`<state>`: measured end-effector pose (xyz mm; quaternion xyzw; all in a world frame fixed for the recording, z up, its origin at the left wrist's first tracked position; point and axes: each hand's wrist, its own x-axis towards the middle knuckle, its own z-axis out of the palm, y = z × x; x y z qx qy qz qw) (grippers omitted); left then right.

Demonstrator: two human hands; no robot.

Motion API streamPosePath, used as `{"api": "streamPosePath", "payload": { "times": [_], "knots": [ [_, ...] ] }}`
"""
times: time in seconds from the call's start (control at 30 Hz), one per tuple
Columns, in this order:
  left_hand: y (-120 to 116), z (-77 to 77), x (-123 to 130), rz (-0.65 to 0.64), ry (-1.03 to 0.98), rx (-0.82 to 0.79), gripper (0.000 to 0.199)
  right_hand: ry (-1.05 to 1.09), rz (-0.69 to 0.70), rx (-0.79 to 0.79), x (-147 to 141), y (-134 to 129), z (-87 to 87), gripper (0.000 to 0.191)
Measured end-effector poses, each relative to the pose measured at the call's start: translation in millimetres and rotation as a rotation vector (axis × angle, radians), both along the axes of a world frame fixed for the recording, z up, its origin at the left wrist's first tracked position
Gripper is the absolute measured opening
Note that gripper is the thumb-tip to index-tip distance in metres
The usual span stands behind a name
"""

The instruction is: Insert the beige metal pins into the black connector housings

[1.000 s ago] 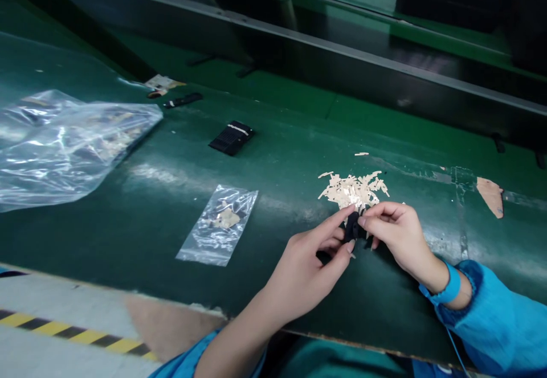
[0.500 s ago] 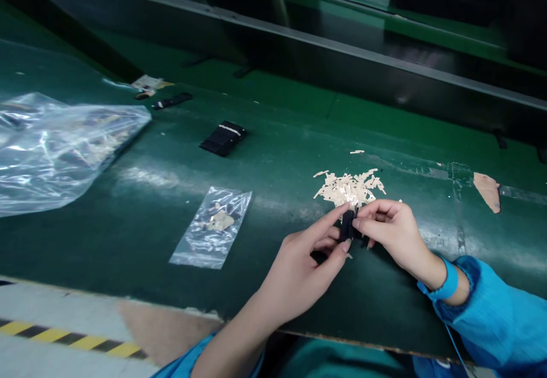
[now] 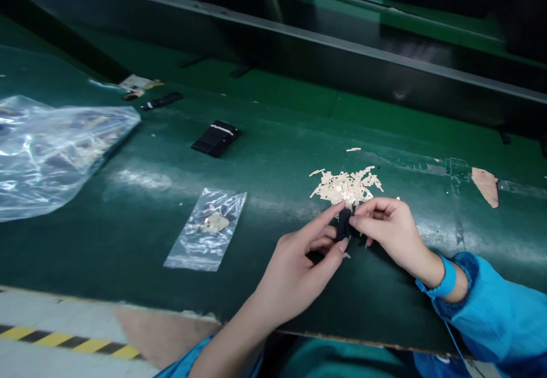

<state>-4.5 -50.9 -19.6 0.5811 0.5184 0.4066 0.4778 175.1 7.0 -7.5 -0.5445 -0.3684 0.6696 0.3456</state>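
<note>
Black part [image 3: 343, 225]: pinched between the thumb and forefinger of the left hand [image 3: 299, 270] and right hand [image 3: 387, 230], held just above the belt [image 3: 277, 156], near the heap of tan strips [image 3: 346, 185]. Keep both pinches firm and the part steady. Small bag [image 3: 207, 230]: a few tan pieces. Large bag [image 3: 55, 150]: contents unclear.

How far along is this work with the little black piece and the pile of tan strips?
Done: nothing finished can be told apart. In hand: the left hand and right hand pinch a small black piece together. Left: a pile of tan strips lies loose on the green belt.
</note>
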Motion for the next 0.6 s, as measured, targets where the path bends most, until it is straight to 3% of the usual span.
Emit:
{"api": "streamPosePath", "payload": {
  "times": [0.6],
  "knots": [
    [-0.9, 3.5, -0.3, 0.006, 0.007, -0.013, 0.056, -0.026, 0.035, 0.039, 0.5, -0.8, -1.0, 0.017]
  ]
}}
